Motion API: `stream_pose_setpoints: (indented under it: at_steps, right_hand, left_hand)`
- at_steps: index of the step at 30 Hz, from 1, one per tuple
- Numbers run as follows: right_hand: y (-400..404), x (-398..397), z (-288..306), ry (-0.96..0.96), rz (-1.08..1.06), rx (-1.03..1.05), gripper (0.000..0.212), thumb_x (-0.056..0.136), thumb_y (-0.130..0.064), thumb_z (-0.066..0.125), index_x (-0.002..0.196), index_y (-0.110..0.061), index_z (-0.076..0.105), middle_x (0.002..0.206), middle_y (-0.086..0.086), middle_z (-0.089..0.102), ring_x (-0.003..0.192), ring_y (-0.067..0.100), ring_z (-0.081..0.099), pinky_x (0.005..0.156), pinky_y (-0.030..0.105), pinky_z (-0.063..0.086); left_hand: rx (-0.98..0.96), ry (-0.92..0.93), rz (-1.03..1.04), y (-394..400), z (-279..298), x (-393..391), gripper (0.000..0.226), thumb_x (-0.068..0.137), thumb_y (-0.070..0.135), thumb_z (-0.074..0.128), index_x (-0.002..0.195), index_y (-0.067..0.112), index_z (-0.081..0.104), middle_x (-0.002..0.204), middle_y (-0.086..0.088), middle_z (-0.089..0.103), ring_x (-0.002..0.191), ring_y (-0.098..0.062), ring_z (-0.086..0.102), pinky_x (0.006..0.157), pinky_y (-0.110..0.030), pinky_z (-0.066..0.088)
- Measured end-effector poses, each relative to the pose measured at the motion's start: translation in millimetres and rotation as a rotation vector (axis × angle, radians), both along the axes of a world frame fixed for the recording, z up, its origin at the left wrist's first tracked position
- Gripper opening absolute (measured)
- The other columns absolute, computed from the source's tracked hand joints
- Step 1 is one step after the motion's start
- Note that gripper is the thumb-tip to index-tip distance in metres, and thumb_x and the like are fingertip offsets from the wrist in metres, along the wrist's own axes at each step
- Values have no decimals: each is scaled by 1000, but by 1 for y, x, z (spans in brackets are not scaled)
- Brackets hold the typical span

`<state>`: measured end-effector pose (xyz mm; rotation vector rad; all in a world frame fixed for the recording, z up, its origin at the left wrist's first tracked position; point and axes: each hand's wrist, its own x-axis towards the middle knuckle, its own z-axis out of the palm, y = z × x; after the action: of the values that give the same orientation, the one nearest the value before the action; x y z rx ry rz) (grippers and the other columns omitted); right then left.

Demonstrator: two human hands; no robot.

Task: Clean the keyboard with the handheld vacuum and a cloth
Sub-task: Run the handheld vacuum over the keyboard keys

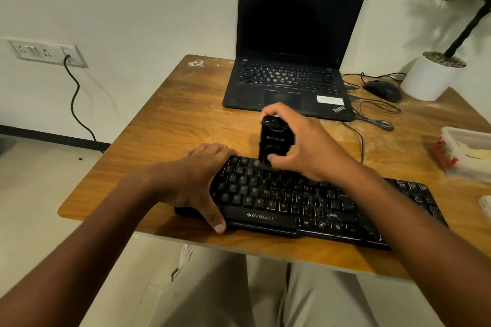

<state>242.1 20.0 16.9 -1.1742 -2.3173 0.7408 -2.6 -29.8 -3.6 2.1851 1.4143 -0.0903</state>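
— Black plastic on worn wood: the keyboard (305,207) is lying near the front edge of the table (164,125), its long axis running from the near left toward the far right, slightly skewed. How are the hands sitting?

— In the head view, the left hand (196,180) is reaching in from the lower left and clamping the keyboard's left end, fingers curling over the far corner, thumb stretching along the front edge. It is gripping the keyboard itself.

— And the other one?

— The right hand (305,146) is coming in from the lower right, wrist bent, fingers and thumb wrapping around the handheld vacuum (275,141). That grip is holding the vacuum firmly.

— Which way is the vacuum pointing?

— It is standing nearly upright, long axis vertical, lower end pressing down on the top key rows left of centre; the mouth itself is blurred.

— Anything behind?

— An open laptop (292,61) is sitting at the far side, a mouse (382,90) and a white plant pot (430,77) to its right.
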Motion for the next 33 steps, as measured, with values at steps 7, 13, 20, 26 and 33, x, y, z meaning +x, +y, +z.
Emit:
stream_pose_setpoints:
  at_steps: [7, 13, 20, 26, 33]
  right_hand:
    - [9, 21, 24, -108, -16, -3, 71, 71, -9, 86, 118, -45, 47, 105, -11, 62, 89, 12, 66, 62, 36, 63]
    - [1, -11, -4, 101, 46, 1, 66, 75, -7, 83, 121, -39, 49, 101, -8, 62, 83, 10, 66, 55, 36, 60]
    - [12, 31, 26, -207, -2, -10, 72, 72, -11, 87, 121, -45, 47, 105, -12, 61, 92, 10, 63, 67, 30, 61]
    - [7, -10, 5, 129, 17, -1, 67, 72, -8, 85, 121, -38, 50, 106, -7, 62, 91, 13, 66, 60, 37, 62]
    - [12, 28, 14, -195, 10, -24, 72, 73, -15, 87, 124, -45, 46, 105, -11, 61, 87, 10, 63, 58, 29, 60]
  left_hand:
    - [-12, 2, 9, 0, 1, 0, 138, 47, 62, 92, 155, 37, 9, 151, 19, 18, 124, 5, 10, 118, -36, 12]
    - [-7, -10, 8, -1, 0, 1, 137, 47, 62, 92, 154, 37, 10, 151, 19, 19, 123, 6, 10, 115, -32, 15]
    - [-13, -8, 7, 0, 0, 0, 138, 47, 62, 92, 155, 37, 9, 151, 19, 18, 124, 6, 9, 117, -36, 13]
    - [-15, -25, 6, -1, -1, -1, 137, 46, 63, 92, 154, 39, 11, 148, 21, 21, 118, 10, 13, 114, -32, 14]
    - [-15, -17, 6, 0, -2, -1, 139, 46, 62, 92, 155, 36, 11, 149, 19, 22, 128, 1, 14, 115, -34, 15]
